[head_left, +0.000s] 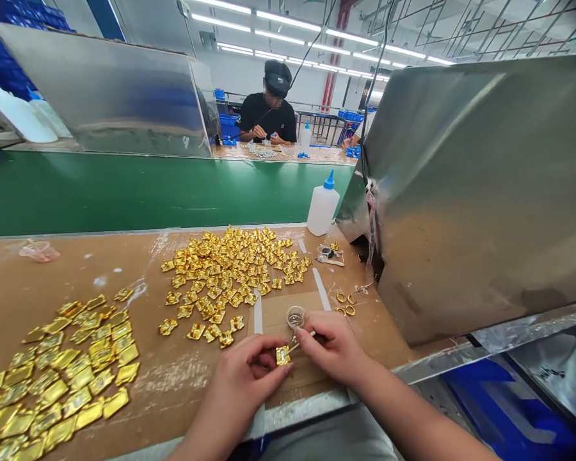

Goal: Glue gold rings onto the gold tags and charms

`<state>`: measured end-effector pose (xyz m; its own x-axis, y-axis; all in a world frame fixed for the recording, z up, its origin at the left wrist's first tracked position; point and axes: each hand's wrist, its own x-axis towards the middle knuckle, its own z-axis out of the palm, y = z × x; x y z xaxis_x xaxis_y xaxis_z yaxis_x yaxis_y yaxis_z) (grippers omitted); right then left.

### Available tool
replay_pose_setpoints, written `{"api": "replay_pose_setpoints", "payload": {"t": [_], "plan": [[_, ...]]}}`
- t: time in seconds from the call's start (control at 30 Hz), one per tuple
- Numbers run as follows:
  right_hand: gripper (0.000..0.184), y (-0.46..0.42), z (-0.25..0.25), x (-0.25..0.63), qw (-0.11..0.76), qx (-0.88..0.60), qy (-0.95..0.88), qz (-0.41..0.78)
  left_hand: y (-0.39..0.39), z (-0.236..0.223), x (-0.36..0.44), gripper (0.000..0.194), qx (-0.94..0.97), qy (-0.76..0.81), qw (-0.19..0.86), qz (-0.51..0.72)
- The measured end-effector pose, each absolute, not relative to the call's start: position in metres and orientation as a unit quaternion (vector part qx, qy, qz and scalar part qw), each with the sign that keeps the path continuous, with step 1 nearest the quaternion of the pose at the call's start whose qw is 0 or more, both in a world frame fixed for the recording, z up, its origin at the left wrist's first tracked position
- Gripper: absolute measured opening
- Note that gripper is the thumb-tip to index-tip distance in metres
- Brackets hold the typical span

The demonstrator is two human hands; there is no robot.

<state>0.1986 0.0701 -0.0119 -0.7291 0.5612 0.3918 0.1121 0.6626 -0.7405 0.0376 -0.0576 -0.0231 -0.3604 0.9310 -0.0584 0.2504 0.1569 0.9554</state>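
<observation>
My left hand [248,370] pinches a small gold-coloured metal piece [283,355] just above the brown worktable [182,378] near its front edge. My right hand [333,346] is closed on a thin white stick [303,340], and the stick's tip touches the gold piece. A small clear cup [296,316] stands right behind the two hands. A loose heap of similar gold pieces [230,272] lies in the middle of the table. A second batch of gold pieces [57,371] lies in overlapping rows at the left.
A white squeeze bottle with a blue cap [322,206] stands at the back right. A slanted metal panel [480,192] rises on the right. A few gold rings [345,304] lie by it. A green conveyor belt [125,189] runs behind the table. Another person [269,109] works at the far bench.
</observation>
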Motion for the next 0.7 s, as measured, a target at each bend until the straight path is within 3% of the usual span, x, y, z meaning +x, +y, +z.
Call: {"api": "replay_pose_setpoints", "payload": {"t": [0.7], "plan": [[0.032, 0.07, -0.0152, 0.1981, 0.32, -0.151, -0.871, 0.34, -0.0589, -0.0198, 0.0407, 0.022, 0.465, 0.674, 0.339, 0.463]]}}
